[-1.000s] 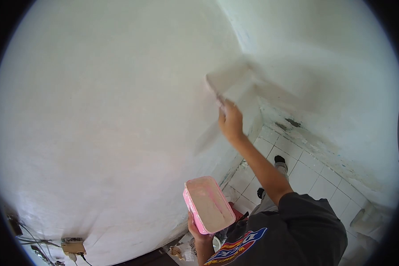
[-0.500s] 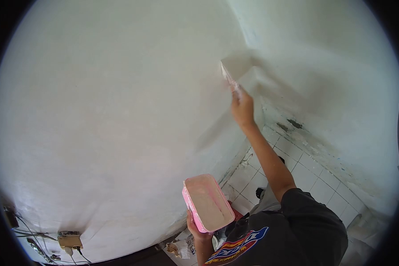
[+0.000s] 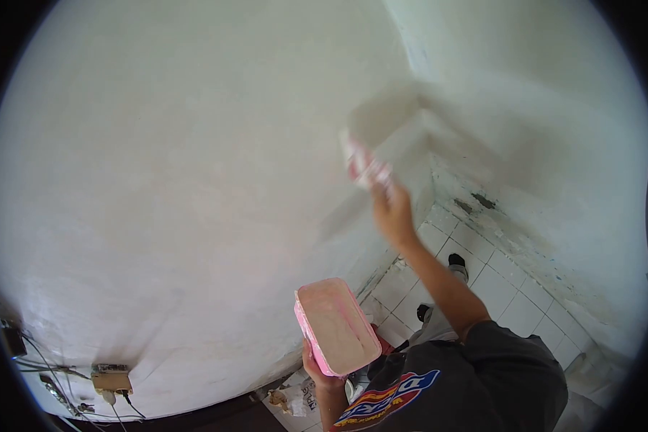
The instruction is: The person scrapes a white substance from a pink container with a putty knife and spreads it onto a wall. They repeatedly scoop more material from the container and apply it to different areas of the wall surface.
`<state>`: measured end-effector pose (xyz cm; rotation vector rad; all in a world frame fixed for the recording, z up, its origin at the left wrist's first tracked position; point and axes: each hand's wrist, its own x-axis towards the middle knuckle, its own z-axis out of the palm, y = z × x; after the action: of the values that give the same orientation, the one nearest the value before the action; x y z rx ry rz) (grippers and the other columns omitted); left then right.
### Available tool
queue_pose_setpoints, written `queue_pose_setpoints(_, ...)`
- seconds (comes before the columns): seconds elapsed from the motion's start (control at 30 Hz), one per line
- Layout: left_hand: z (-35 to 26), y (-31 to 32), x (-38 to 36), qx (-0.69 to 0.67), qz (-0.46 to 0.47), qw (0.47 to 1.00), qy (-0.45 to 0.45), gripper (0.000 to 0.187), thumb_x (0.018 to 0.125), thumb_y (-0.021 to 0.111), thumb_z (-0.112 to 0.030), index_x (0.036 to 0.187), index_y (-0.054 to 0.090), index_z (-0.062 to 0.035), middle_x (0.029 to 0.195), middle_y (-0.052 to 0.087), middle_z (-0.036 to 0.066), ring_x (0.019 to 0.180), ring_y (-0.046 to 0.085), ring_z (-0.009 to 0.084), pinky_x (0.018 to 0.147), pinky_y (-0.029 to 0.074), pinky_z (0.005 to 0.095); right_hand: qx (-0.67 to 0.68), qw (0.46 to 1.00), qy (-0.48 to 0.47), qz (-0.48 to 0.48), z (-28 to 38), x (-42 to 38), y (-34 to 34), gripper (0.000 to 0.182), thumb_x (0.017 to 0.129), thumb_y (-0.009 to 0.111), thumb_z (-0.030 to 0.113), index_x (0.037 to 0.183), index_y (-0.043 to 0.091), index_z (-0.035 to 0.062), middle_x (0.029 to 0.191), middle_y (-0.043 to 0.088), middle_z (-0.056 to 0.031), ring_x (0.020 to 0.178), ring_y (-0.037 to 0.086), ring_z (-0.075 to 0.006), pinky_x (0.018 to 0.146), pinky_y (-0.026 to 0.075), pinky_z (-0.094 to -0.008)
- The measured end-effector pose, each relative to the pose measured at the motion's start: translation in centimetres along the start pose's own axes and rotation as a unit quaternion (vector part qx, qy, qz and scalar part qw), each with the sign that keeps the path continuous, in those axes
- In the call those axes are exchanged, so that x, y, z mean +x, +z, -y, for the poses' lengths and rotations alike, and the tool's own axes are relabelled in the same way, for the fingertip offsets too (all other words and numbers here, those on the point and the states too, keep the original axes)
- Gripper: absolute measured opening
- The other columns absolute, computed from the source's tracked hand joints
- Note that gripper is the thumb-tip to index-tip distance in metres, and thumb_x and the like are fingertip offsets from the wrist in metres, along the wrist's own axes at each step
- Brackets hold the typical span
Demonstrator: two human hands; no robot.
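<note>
Right hand (image 3: 394, 214): I watch its fingers closed around a blurred, pink-and-white tool (image 3: 366, 165), up and right of the pink tub (image 3: 307, 330); whether the tool meets the wall (image 3: 194, 180), I cannot tell.
Left hand (image 3: 324, 379): half-curled, cupping the pink tub's lower end.
Paste (image 3: 338, 327): beige, inside the pink tub.
Outlet box (image 3: 112, 380): well left of the pink tub, lower down.

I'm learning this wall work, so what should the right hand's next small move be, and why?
Probably draw the tool lightly along the wall: it looks pale and smeared, the right hand holds it out towards that surface, and the left hand holds a pink tub of paste. Blur hides whether the tool touches.
</note>
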<state>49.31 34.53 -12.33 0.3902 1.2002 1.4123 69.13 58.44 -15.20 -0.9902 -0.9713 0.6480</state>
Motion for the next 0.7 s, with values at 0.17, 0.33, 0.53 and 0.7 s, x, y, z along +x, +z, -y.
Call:
queue_pose_setpoints(0.17, 0.5, -0.4, 0.2, 0.007, -0.012, 1.0, 0.007, 0.057, 0.098, 0.032, -0.048, 0.137, 0.041, -0.0073, 0.128, 0.054, 0.012, 0.113, 0.058, 0.0296, 0.09, 0.052, 0.0445, -0.109, 0.99, -0.012, -0.086, -4.0, 9.0, -1.4, 0.024, 0.091, 0.05, 0.006, 0.11, 0.06, -0.0049, 0.096, 0.065, -0.023, 0.088, 0.064, -0.04, 0.077, 0.05, -0.0386)
queue_pose_setpoints(0.33, 0.5, -0.1, 0.0, 0.0, -0.022, 1.0, 0.018, 0.055, 0.099, 0.03, -0.046, 0.136, 0.042, -0.0072, 0.128, 0.054, 0.012, 0.113, 0.058, 0.0283, 0.091, 0.052, 0.0435, -0.218, 0.966, -0.134, -0.033, -3.6, 3.6, 2.8, 0.035, 0.083, 0.054, -0.001, 0.117, 0.059, -0.0005, 0.103, 0.064, -0.0208, 0.092, 0.061, -0.0388, 0.08, 0.049, -0.0411)
queue_pose_setpoints(0.53, 0.0, 2.0, -0.6, -0.023, 0.002, 1.0, 0.011, 0.054, 0.1, 0.03, -0.045, 0.136, 0.042, -0.0071, 0.127, 0.055, 0.012, 0.112, 0.059, 0.0277, 0.09, 0.052, 0.043, -0.019, 0.986, -0.096, 0.136, 0.6, -4.6, 3.5, 0.032, 0.086, 0.054, 0.0, 0.118, 0.06, -0.0001, 0.106, 0.065, -0.0206, 0.094, 0.062, -0.0391, 0.082, 0.051, -0.0384)
queue_pose_setpoints(0.7, 1.0, -0.3, 0.0, -0.03, -0.02, 0.999, 0.026, 0.052, 0.1, 0.031, -0.044, 0.135, 0.043, -0.007, 0.126, 0.055, 0.011, 0.111, 0.06, 0.0277, 0.09, 0.052, 0.0434, 0.002, 0.999, 0.031, 0.034, -3.7, -3.5, -0.2, 0.026, 0.097, 0.051, 0.012, 0.111, 0.061, -0.0067, 0.1, 0.068, -0.0196, 0.09, 0.065, -0.019, 0.081, 0.049, -0.031)
